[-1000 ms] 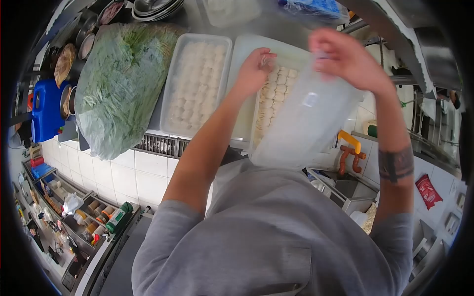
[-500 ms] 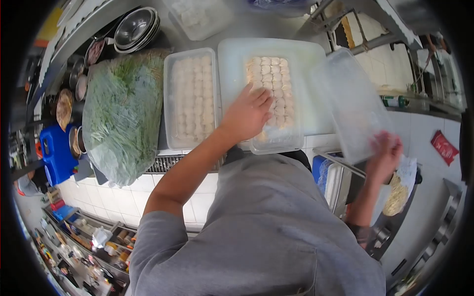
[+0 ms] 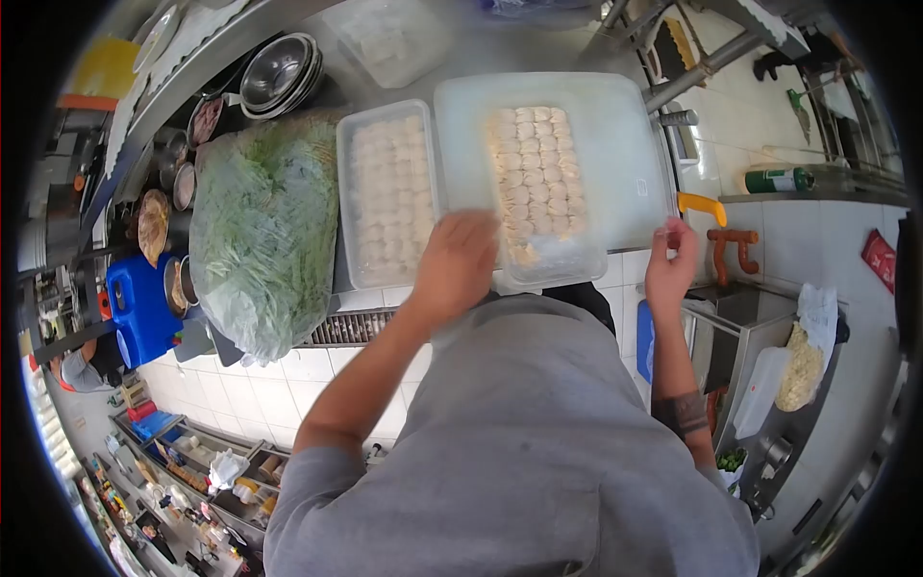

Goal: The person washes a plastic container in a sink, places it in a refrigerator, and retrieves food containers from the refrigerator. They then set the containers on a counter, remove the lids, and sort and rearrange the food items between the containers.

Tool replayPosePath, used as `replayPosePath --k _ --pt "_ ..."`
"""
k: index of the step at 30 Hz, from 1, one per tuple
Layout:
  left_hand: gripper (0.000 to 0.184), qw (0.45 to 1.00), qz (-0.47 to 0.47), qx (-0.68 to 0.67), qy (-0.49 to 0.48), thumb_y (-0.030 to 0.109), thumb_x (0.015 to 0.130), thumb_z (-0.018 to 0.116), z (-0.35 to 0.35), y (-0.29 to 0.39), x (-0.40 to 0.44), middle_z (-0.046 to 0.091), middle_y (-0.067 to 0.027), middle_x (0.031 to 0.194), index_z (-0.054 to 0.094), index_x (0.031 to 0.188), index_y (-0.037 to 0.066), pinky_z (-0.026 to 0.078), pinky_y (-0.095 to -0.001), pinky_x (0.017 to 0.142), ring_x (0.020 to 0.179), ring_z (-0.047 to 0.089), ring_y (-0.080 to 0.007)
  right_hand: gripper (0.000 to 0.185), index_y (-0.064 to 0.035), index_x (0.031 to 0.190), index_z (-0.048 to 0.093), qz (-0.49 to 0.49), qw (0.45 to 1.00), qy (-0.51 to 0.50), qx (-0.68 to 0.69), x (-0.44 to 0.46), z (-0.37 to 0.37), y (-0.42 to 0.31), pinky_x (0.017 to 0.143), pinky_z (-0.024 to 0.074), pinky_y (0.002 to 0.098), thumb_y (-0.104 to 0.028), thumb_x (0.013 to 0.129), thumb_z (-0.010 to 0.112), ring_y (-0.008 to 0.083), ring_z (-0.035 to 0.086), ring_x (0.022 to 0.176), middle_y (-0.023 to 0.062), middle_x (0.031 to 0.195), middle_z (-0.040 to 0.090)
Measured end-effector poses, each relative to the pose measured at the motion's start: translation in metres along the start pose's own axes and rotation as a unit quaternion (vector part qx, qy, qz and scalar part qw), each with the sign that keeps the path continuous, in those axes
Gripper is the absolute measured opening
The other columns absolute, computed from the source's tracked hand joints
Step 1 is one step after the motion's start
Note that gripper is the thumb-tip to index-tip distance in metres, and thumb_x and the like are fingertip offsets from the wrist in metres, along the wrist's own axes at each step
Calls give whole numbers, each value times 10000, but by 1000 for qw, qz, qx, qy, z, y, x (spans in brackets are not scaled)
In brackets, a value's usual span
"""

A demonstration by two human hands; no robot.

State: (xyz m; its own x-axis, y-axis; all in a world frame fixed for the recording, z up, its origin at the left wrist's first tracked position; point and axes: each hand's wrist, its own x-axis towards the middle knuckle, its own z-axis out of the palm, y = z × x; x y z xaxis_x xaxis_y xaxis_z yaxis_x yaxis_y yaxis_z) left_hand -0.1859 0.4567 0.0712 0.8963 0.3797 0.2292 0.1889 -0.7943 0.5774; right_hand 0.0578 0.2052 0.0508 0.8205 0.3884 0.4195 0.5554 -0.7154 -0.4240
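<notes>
Dumplings [image 3: 536,168] lie in close rows in a clear plastic container [image 3: 558,267] on a pale cutting board [image 3: 615,135]. My left hand [image 3: 457,258] is blurred by motion, just left of this container's front end, and its fingers do not show clearly. My right hand [image 3: 671,264] is beside the board's front right corner, with fingers loosely bent and apart, and nothing visible in them. Close by the right hand is a yellow handle [image 3: 702,206]. Left of the board stands a second plastic container [image 3: 437,173] with rows of pale pieces, hazy as if under a cover.
A large plastic bag of leafy greens [image 3: 264,236] lies at the left. Behind it are stacked metal bowls [image 3: 279,75]. Another translucent tub [image 3: 394,43] stands at the back. A blue jerrycan [image 3: 144,308] is far left, and a bag of pale food [image 3: 800,370] is at the right.
The translucent lid has left my right hand; I cannot make out where it is. That hand has moved left and up. My left hand has drawn back from above the dumplings toward the front left.
</notes>
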Motion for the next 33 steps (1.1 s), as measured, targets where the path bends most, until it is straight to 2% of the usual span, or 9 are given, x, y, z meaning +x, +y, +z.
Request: replayPosePath --k 3,5,14,19,21,24,26,30,33 --pt "342 991 -99 -63 72 63 904 677 4 17 -27 632 -180 1281 630 1238 11 549 -436 907 1109 636 -336 254 9 1235 610 197 832 -275 441 -6 -8 -51 920 520 342 -99 1005 616 285 630 1019 167 1149 656" --pt "382 955 -228 -176 76 109 900 704 16 29 -22 684 -188 1122 608 1254 3 574 -426 791 954 682 -347 322 96 1257 522 471 569 -344 580 -5 -10 -107 1017 524 386 -63 990 611 295 600 1086 183 1138 611" --pt "272 896 -344 -278 -37 218 923 699 29 26 -21 670 -213 886 613 1077 11 545 -444 781 818 677 -379 270 115 1187 502 653 460 -261 541 -12 40 -115 1095 514 447 -32 981 596 334 599 1135 210 1145 550" --pt "196 976 -129 88 149 126 900 662 -11 -27 -67 664 -173 1144 663 1066 22 494 -489 947 1110 609 -389 240 76 1176 554 492 554 -395 543 -3 3 -143 1022 550 429 -74 995 602 307 630 1122 205 1170 611" --pt "521 930 -283 196 129 93 899 636 -60 -38 -74 570 -302 1255 486 1364 -88 452 -517 999 1194 537 -434 233 61 1173 572 400 572 -479 532 -4 -1 -165 979 570 421 -93 1000 604 298 655 1082 200 1167 639" --pt "431 910 -384 146 51 67 916 585 -70 -61 -105 615 -340 1142 476 1301 -91 522 -554 879 1046 630 -496 257 51 1153 606 301 576 -581 489 -22 18 -210 874 574 368 -141 984 637 265 692 942 182 1097 696" --pt "243 910 -400 98 54 105 933 577 -64 -75 -116 664 -350 989 560 1110 -60 517 -598 808 902 651 -541 322 31 1196 625 76 715 -631 290 -42 46 -225 901 584 378 -179 965 706 233 697 985 156 1100 697" --pt "143 910 -405 79 39 91 898 583 -73 -84 -117 673 -321 918 589 936 -47 519 -582 821 892 649 -522 339 74 1184 604 36 728 -662 177 -60 93 -233 828 597 345 -147 954 719 212 708 939 156 1076 684" --pt "129 897 -435 61 46 87 865 587 -78 -78 -114 669 -302 877 592 841 -40 526 -562 821 889 644 -512 310 92 1132 595 208 698 -622 288 -69 105 -224 763 607 307 -87 926 741 214 718 871 155 1023 678"
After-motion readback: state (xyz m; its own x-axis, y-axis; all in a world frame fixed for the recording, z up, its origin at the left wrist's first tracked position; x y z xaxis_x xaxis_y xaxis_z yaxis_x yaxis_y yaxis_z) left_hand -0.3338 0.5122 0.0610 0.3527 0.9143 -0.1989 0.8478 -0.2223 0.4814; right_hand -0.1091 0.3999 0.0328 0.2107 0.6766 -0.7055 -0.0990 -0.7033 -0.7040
